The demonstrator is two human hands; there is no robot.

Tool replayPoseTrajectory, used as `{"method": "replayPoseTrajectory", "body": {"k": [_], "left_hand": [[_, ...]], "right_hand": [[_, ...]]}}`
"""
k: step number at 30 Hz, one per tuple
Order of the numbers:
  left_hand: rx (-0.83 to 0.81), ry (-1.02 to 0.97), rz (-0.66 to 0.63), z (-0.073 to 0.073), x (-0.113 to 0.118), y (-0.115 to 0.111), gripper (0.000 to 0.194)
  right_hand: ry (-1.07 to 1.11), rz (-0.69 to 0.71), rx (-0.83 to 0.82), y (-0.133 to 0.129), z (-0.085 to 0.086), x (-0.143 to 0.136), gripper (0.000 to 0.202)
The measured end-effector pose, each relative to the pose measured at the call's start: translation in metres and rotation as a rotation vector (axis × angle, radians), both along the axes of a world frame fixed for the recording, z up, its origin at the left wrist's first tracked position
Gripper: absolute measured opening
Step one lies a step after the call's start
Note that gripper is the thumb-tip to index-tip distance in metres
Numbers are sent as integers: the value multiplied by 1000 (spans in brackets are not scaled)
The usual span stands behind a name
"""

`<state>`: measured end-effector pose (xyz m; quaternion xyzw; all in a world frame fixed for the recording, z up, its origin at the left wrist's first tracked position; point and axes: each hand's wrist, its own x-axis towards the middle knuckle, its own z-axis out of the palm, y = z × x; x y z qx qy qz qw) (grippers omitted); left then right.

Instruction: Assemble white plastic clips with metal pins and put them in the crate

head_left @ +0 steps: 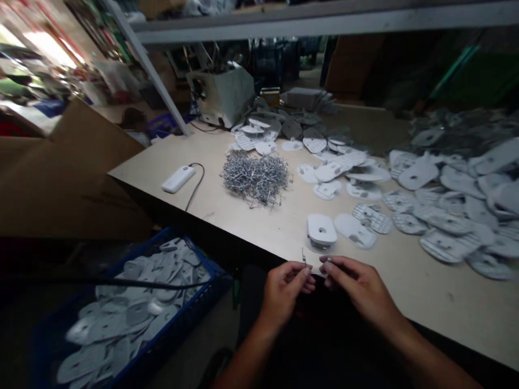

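Close to the table's front edge, my left hand (288, 282) pinches a thin bent metal wire piece (304, 256) that sticks up above the fingertips. Just to its right, my right hand (349, 274) has thumb and forefinger closed around something small and pale that I cannot make out. The hands are a short gap apart. Right behind them sits a white rounded plate (321, 229) with a hole in it, with a metal part under its rim. A flat white plate (355, 231) lies to the right of that one.
A heap of metal wire pieces (256, 177) lies mid-table, left of scattered and piled white plates (454, 200). Toward the left edge is a white power bank (178, 179) with a cable. A blue crate (219, 270) of similar plates stands below. A shelf beam (324, 28) crosses overhead.
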<state>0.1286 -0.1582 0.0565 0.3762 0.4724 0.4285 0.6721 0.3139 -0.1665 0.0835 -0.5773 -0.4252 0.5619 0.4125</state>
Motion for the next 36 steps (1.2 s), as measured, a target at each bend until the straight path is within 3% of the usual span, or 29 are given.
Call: {"method": "replayPoseTrajectory", "body": {"k": [5, 8, 16, 36], "left_hand": [[20, 156, -63, -23, 9, -3, 38], [74, 252, -114, -29, 13, -2, 33], [220, 390, -209, -25, 23, 16, 29], [221, 480, -281, -27, 19, 39, 32]], "right_hand": [[22, -48, -47, -18, -21, 9, 53], [39, -89, -78, -22, -34, 13, 52], [54, -164, -88, -4, -39, 27, 61], [90, -82, -143, 24, -50, 35, 51]]}}
